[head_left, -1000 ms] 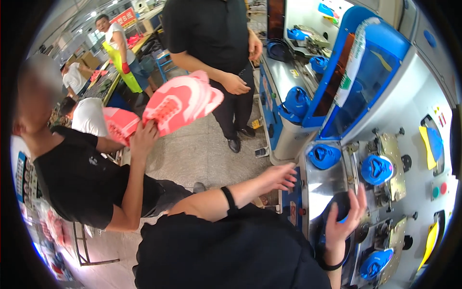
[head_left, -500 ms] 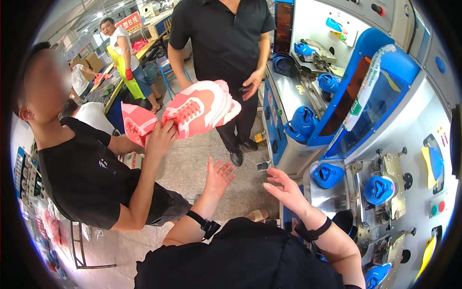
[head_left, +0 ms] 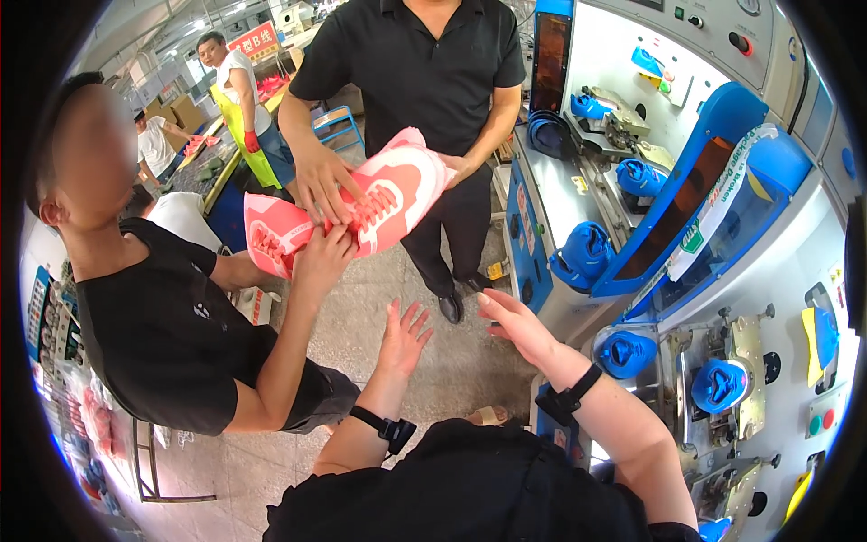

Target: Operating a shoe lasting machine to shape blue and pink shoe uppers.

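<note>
Blue-and-white machinery (head_left: 786, 312) lines the right side; one black-shirted co-worker (head_left: 158, 334) stands at left, and a second co-worker (head_left: 415, 68) faces the wearer. Grey floor (head_left: 452, 361) runs between the left figure and the machinery's edge, beneath the wearer's hands. Both co-workers grip the pink shoe uppers (head_left: 397, 194), ahead of and apart from these hands. A white strip (head_left: 718, 203), printed with lettering, crosses the machinery. The left hand (head_left: 402, 343) and right hand (head_left: 519, 327) are open, fingers extended. A red sign (head_left: 255, 42) bears pale characters.
</note>
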Demonstrator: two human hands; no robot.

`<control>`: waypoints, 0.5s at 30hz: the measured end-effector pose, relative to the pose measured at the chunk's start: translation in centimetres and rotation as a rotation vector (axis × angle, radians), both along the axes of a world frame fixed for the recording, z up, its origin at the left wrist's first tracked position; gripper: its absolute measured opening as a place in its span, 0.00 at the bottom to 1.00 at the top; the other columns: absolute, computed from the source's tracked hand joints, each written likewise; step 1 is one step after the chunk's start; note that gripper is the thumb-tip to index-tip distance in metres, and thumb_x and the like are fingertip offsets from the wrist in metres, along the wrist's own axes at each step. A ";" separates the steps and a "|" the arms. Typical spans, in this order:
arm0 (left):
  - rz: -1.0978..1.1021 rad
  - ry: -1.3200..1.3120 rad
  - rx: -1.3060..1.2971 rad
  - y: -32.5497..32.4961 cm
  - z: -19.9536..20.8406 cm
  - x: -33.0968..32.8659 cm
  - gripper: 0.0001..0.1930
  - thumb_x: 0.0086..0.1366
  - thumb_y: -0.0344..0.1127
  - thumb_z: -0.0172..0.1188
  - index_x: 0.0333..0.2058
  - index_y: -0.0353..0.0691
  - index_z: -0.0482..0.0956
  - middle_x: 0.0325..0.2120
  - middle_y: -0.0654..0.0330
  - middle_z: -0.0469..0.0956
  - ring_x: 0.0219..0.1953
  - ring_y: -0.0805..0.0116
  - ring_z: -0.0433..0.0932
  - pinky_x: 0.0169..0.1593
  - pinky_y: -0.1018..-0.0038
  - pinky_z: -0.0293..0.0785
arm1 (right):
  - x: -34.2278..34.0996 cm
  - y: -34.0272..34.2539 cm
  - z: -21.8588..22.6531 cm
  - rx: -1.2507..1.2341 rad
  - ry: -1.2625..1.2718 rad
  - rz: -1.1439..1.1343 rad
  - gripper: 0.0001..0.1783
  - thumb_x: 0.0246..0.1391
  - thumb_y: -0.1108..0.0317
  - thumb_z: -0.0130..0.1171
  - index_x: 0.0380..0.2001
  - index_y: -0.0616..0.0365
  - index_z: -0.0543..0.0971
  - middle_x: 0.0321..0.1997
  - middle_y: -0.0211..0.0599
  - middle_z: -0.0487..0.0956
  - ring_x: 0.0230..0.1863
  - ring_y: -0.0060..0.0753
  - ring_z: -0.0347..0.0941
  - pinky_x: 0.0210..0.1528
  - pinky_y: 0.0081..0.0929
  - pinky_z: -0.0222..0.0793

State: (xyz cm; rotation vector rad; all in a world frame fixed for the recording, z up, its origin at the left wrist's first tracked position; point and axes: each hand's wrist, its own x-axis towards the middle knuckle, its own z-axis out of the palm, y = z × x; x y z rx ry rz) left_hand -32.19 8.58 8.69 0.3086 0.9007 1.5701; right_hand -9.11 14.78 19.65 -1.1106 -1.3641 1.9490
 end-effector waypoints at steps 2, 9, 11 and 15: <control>-0.002 0.021 0.008 0.3 0.2 -0.5 0.48 0.62 0.71 0.46 0.71 0.57 0.34 0.68 0.57 0.52 0.68 0.55 0.56 0.65 0.48 0.52 | -1.2 1.2 0.4 0.003 0.026 -0.004 0.53 0.53 0.38 0.61 0.67 0.67 0.56 0.71 0.49 0.57 0.70 0.38 0.56 0.65 0.33 0.57; 0.011 0.082 0.131 4.1 2.4 -1.7 0.50 0.58 0.76 0.43 0.70 0.64 0.30 0.72 0.63 0.44 0.70 0.53 0.50 0.67 0.44 0.47 | -7.5 9.2 2.3 0.208 0.222 -0.230 0.59 0.50 0.49 0.69 0.69 0.69 0.45 0.70 0.54 0.57 0.70 0.38 0.55 0.70 0.37 0.51; 0.040 0.069 0.187 5.0 3.2 -1.9 0.51 0.56 0.77 0.43 0.70 0.65 0.30 0.72 0.65 0.42 0.71 0.52 0.48 0.66 0.41 0.47 | -9.3 10.6 2.2 0.225 0.314 -0.284 0.60 0.48 0.53 0.72 0.69 0.70 0.43 0.69 0.54 0.60 0.69 0.38 0.57 0.69 0.35 0.53; 0.005 0.025 0.289 6.3 4.3 -2.1 0.54 0.52 0.78 0.46 0.70 0.63 0.35 0.72 0.66 0.42 0.72 0.52 0.45 0.66 0.40 0.46 | -11.3 11.2 2.2 0.446 0.315 -0.344 0.55 0.42 0.70 0.76 0.67 0.70 0.51 0.59 0.46 0.72 0.62 0.32 0.67 0.61 0.27 0.65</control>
